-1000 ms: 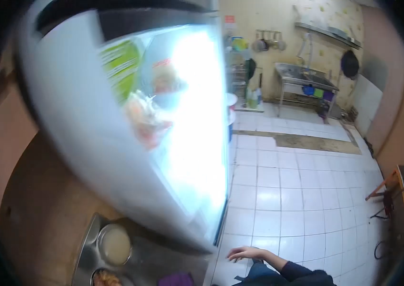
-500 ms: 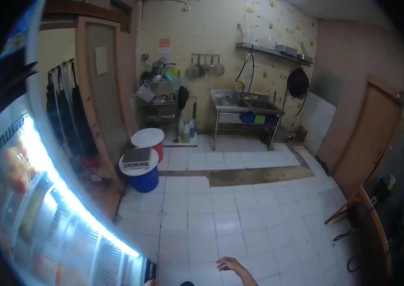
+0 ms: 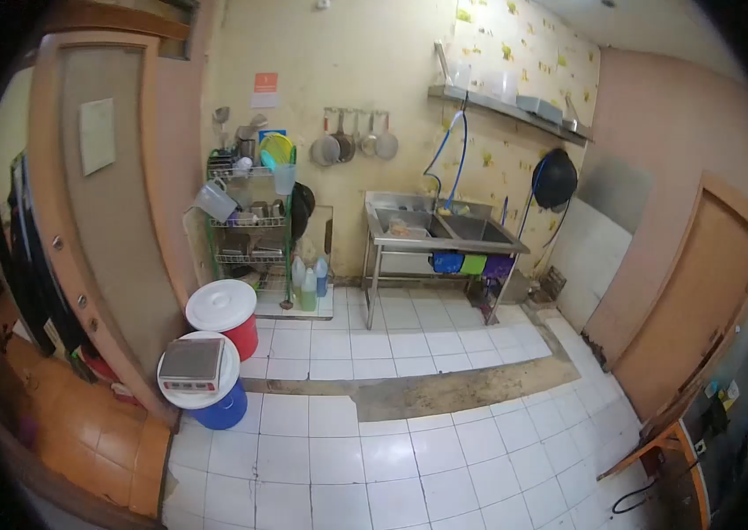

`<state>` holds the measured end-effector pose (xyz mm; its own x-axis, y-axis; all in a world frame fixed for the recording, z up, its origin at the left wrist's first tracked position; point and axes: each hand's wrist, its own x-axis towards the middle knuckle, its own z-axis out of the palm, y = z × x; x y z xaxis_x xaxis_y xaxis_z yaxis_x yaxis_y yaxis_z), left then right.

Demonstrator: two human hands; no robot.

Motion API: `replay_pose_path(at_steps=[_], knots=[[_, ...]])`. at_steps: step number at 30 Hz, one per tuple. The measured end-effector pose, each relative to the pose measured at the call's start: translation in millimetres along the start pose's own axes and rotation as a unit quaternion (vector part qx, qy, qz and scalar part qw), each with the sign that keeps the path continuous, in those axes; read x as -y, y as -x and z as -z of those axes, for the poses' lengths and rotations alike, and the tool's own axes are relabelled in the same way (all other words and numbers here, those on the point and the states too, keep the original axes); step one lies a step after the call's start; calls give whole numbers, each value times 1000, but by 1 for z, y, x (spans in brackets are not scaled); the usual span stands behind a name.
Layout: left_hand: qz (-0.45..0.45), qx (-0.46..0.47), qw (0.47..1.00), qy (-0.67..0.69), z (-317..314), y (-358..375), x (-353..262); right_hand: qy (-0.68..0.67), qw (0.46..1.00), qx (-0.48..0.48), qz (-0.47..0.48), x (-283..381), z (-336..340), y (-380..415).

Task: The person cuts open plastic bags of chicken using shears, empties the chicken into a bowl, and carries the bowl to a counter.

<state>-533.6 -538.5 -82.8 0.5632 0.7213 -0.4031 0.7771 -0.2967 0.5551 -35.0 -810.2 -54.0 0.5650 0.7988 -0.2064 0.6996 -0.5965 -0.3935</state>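
Neither my left hand nor my right hand shows at this moment. Ahead on the left, a digital scale rests on the white lid of a blue bucket. Just behind it stands a red bucket under its own white lid. Against the back wall is a steel sink with a blue hose hanging above it. Some contents lie in its left basin, too small to name. Coloured cloths hang along its front.
A rack of kitchenware stands left of the sink, bottles at its foot. Pans and a black wok hang on the wall. A sunken strip crosses the tiled floor. An orange-edged table is at right; a doorway is at left.
My view has moved forward, and the lit, open fridge at left has left the frame. My right hand and the bit of my left hand at the bottom are out of sight.
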Motion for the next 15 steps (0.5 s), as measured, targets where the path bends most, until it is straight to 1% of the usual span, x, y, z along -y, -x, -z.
replay_pose_path(at_steps=[1,2,3,4,5,6,8,9,11,13,14,15], knots=[[2,30,999,-24,12,-15,2,2,1000,13,-8,-1,-3,-8],[1,59,997,-49,43,-39,-21,3,1000,23,-16,1,-8,-21],[-2,85,994,-74,72,-45,-37,4,999,30,-22,3,-12,-40],[-15,83,996,-13,101,-99,-74,6,999,37,-28,3,-16,-61],[-124,-19,992,16,109,-161,-85,10,998,48,-33,9,-13,-77],[-115,-8,992,43,122,-226,-99,13,998,57,-37,16,-10,-97],[-150,-27,987,58,189,-294,-170,20,997,70,-38,30,0,-153],[-152,-27,987,54,197,-326,-176,25,996,73,-37,32,4,-189],[-115,-106,968,195,211,-395,-192,36,996,74,-31,27,14,-269],[7,-57,952,299,190,-461,-145,41,996,76,-24,41,28,-349],[30,-34,987,152,203,-462,-140,37,996,80,-23,53,23,-382],[55,-7,998,6,210,-455,-137,37,995,88,-24,59,19,-406]])
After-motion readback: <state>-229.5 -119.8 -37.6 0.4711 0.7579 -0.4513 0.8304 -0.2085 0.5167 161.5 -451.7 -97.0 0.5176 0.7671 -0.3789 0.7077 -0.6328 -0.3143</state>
